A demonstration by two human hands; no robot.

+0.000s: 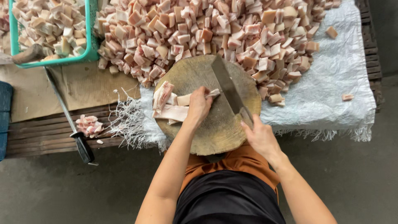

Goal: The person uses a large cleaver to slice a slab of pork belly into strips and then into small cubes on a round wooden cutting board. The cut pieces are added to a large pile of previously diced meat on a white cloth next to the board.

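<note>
You were in the middle of a cut: your right hand [261,137] was closed around the handle of the cleaver [230,89], whose blade lay slanted across the round wooden chopping block [211,132], its far corner reaching toward the block's far edge. Your left hand [199,103] was curled over a strip of pork [176,112], fingertips pinning its end just beside the blade, with more strips stacked at the block's left edge. A great heap of cut cubes [207,33] lay on the white woven sack [340,83] beyond the block, and more filled the green basket [89,37] at the far left. A sharpening steel [68,116] rested on the slatted bench, near a few stray pieces [89,125]. As I judge it, the next stroke called for knuckles tucked back and the strip fed evenly, so each cube matched the heap.
</note>
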